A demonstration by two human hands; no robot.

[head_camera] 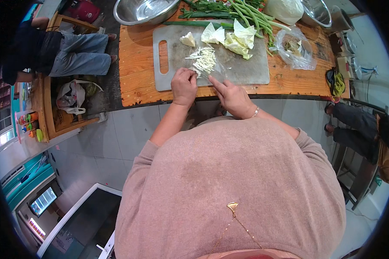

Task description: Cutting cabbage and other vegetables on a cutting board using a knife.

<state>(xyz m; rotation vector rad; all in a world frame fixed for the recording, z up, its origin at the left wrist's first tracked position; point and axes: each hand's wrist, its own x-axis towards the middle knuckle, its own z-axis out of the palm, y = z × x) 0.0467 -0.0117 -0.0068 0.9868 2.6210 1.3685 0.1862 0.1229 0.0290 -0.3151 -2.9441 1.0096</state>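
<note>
My right hand (pixel 235 98) grips a knife (pixel 202 74) whose blade points left, its index finger stretched along the top. At the blade's tip, my left hand (pixel 184 84) has its fingers pinched together; what they hold is too small to tell. Both hands are at the near edge of a worn grey plastic cutting board (pixel 246 73). A pile of thin pale vegetable strips (pixel 205 60) lies just beyond them. Farther back on the board are a pale wedge-shaped piece (pixel 188 39) and torn cabbage leaves (pixel 240 39).
Green onions and long beans (pixel 253 14) lie behind the board. A steel bowl (pixel 146 11) stands back left, another (pixel 316 13) back right. A clear plastic bag with scraps (pixel 293 48) is on the wooden table (pixel 136 64). One person (pixel 81 53) is at left, another (pixel 353 129) at right.
</note>
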